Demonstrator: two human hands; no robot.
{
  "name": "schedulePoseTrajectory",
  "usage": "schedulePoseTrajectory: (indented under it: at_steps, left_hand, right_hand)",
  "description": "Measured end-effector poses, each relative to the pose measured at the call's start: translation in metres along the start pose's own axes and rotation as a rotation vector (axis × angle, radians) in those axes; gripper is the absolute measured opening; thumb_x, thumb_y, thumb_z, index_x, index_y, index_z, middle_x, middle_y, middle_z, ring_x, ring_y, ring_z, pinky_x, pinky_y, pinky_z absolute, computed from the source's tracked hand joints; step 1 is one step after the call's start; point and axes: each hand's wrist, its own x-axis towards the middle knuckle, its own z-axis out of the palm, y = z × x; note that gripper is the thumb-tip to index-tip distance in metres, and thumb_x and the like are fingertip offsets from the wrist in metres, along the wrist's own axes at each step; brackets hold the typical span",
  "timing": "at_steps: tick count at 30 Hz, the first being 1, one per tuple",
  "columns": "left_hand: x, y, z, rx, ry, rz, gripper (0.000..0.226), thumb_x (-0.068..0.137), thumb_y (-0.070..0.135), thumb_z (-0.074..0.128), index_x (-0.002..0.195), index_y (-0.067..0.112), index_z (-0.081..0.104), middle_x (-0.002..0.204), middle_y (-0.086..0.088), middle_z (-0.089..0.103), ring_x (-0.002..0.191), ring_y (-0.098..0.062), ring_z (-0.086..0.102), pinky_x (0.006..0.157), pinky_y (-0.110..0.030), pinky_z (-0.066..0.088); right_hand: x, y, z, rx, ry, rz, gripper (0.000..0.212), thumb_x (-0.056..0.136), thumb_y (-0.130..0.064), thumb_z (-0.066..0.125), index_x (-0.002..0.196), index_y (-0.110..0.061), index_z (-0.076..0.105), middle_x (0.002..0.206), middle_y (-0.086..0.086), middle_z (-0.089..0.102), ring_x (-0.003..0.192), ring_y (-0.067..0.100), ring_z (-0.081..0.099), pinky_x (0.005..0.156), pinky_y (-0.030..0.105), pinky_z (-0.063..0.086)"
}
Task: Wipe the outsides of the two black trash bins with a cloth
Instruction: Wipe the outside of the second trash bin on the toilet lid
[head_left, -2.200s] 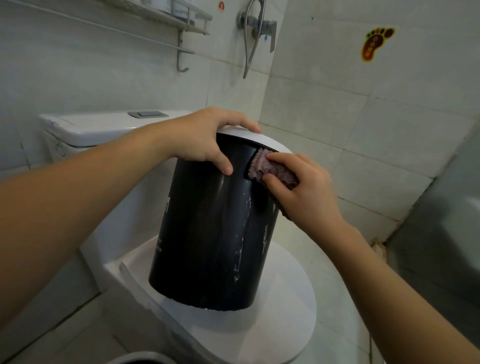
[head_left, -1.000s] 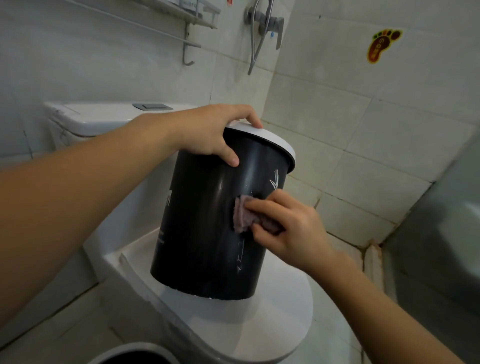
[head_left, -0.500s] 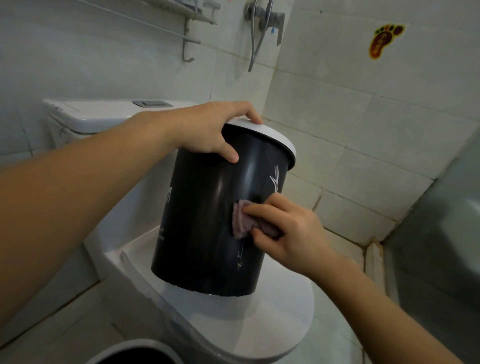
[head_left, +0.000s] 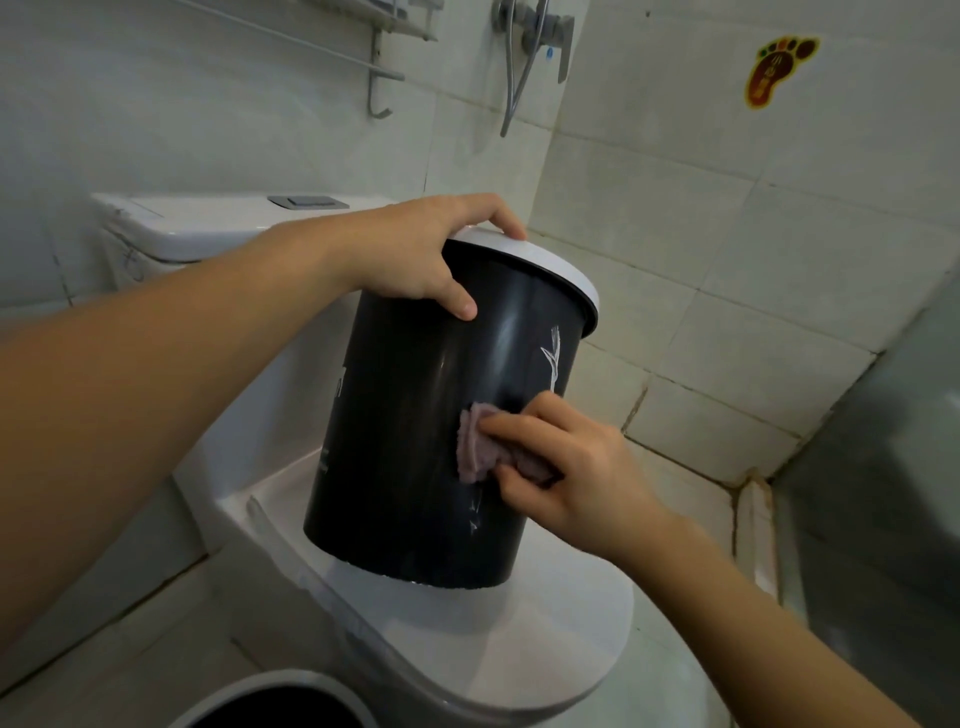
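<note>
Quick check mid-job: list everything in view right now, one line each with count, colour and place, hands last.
trash bin: 1, black with white rim, tilted on the toilet lid
second bin: 1, white rim, dark inside, bottom edge
cloth: 1, pinkish, against the bin's side
toilet: 1, white, centre
flush button: 1, grey, on the tank
wall rack: 1, metal, upper left
shower valve: 1, metal, top
footprint sticker: 1, orange-brown, right wall
left hand: grips the bin's rim
right hand: presses the cloth on the bin

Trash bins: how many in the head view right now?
2. One black bin stands on the closed toilet lid, being wiped. The second bin is at the bottom edge, only its rim showing; the rest is cropped.
</note>
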Motion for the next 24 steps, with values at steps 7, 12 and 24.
schedulePoseTrajectory:
  at_steps: [7, 12, 24]
  left_hand:
    - [0.000, -0.004, 0.002, -0.035, 0.025, -0.017, 0.069, 0.073, 0.013, 0.083, 0.112, 0.057, 0.049, 0.105, 0.015, 0.058, 0.099, -0.015, 0.060, 0.083, -0.037, 0.052]
    - [-0.002, -0.008, 0.001, -0.032, 0.043, -0.026, 0.069, 0.073, 0.014, 0.084, 0.111, 0.059, 0.049, 0.104, 0.016, 0.058, 0.100, -0.018, 0.059, 0.090, -0.043, 0.052]
    - [-0.001, -0.008, 0.001, -0.047, 0.047, -0.036, 0.067, 0.075, 0.014, 0.083, 0.113, 0.057, 0.049, 0.109, 0.013, 0.059, 0.101, -0.015, 0.061, 0.088, -0.041, 0.054]
  right_hand:
    - [0.016, 0.006, -0.003, -0.117, 0.200, 0.168, 0.036, 0.088, -0.035, 0.056, 0.118, -0.020, 0.069, 0.094, 0.000, 0.060, 0.074, 0.019, 0.058, 0.056, 0.035, 0.052]
    - [-0.012, -0.005, 0.008, -0.059, 0.072, 0.028, 0.035, 0.086, -0.031, 0.064, 0.119, -0.019, 0.070, 0.094, 0.000, 0.059, 0.075, 0.018, 0.057, 0.059, 0.033, 0.052]
    - [0.001, -0.001, 0.010, -0.073, 0.162, 0.189, 0.036, 0.089, -0.038, 0.057, 0.120, -0.021, 0.069, 0.095, -0.004, 0.060, 0.076, 0.013, 0.056, 0.060, 0.030, 0.052]
